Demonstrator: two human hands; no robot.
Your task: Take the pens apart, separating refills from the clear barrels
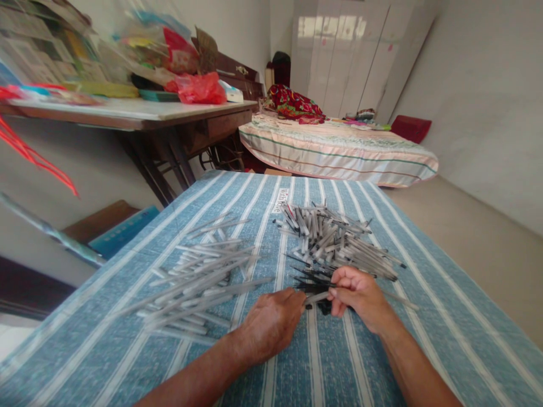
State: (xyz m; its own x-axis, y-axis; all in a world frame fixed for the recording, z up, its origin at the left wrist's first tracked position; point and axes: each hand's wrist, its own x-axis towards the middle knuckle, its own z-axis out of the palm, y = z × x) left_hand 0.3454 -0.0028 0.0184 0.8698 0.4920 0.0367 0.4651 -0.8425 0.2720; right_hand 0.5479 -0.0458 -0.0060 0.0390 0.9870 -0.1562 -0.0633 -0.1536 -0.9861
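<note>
A slim grey-white pen [317,297] spans the gap between my two hands, low over the table. My right hand [360,297] pinches it between thumb and fingers. Curled around its other end is my left hand [278,319], the fingertips there mostly hidden. Thin black pen parts [314,277] lie heaped just beyond and under the hands; their exact kind is unclear. Past them spreads a big pile of pens with dark ends [326,232]. On the left lies another pile of pale pen barrels [199,282], slightly blurred.
A blue-and-white striped cloth [382,350] covers the table. A sewing-machine table [139,110] at the left carries bags, including a red plastic bag [201,89]. Behind stands a bed [339,147], with white wardrobes [339,62] beyond it. Bare floor [475,226] shows at the right.
</note>
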